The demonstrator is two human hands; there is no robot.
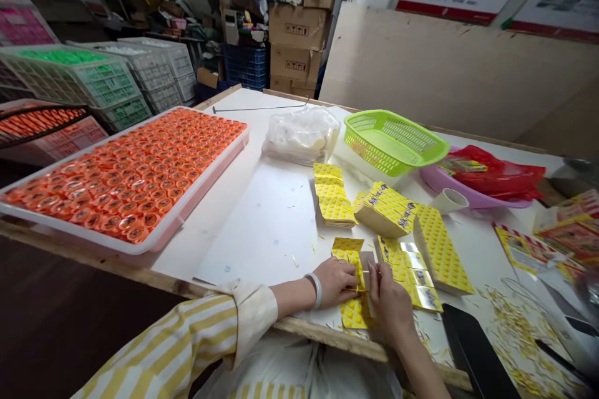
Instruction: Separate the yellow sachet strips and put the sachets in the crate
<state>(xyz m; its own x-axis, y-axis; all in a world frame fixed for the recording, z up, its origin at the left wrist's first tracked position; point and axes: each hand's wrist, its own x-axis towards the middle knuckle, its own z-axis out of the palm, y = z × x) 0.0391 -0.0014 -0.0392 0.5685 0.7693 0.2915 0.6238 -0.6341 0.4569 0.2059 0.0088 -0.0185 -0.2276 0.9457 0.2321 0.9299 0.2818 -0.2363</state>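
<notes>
My left hand [334, 280] and my right hand [390, 299] meet near the table's front edge. Both pinch a small yellow dotted flat carton [355, 274] lying there, the fingers closed on its edges. A bracelet sits on my left wrist, and the sleeve is yellow and white striped. More yellow cartons lie close by: a strip with silver flaps [412, 271] to the right, a stack [333, 199] further back, and a pile [386, 209] beside it.
A pink tray of orange capped items [126, 177] fills the table's left. A clear bag [302, 134], a green basket [393, 140], a purple dish with a red bag [496, 177], a white cup [449, 199] stand behind. Paper scraps [519, 336] and a black object [477, 355] lie right.
</notes>
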